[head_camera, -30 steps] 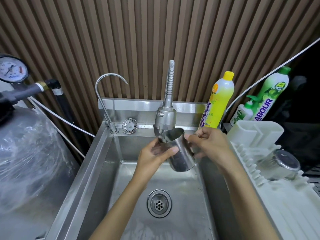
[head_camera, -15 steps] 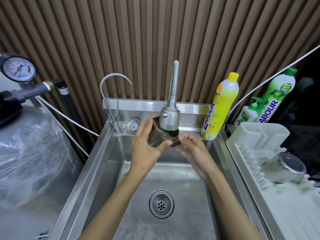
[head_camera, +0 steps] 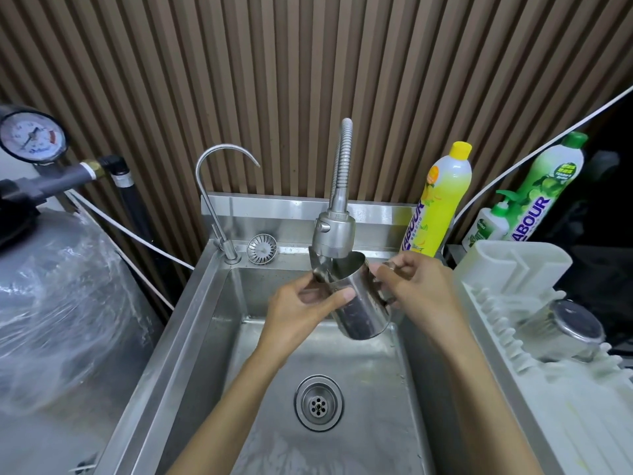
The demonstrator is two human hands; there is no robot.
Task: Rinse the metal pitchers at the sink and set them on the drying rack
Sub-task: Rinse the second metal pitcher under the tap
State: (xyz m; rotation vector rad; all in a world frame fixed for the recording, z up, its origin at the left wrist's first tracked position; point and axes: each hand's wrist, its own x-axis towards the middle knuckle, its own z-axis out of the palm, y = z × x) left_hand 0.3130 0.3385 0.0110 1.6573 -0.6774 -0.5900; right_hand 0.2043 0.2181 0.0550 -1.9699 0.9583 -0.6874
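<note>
A shiny metal pitcher (head_camera: 359,306) is tilted under the flexible spray tap (head_camera: 334,231), its mouth up against the tap head, over the steel sink (head_camera: 219,320). My left hand (head_camera: 301,310) grips the pitcher's body on its left side. My right hand (head_camera: 418,286) holds the pitcher by its handle on the right. A second metal pitcher (head_camera: 565,330) lies upside down on the white drying rack (head_camera: 561,406) at the right.
A thin gooseneck tap (head_camera: 219,186) and a loose strainer (head_camera: 262,247) sit at the sink's back left. Yellow (head_camera: 438,200) and green (head_camera: 544,186) detergent bottles stand behind the rack. A plastic-wrapped tank (head_camera: 58,303) with a pressure gauge (head_camera: 30,137) fills the left. The drain (head_camera: 318,402) lies below.
Half a second ago the pitcher was turned mouth toward me, up at the tap head. Now it is lowered and tilted back, base toward me, with my right hand on the handle.
</note>
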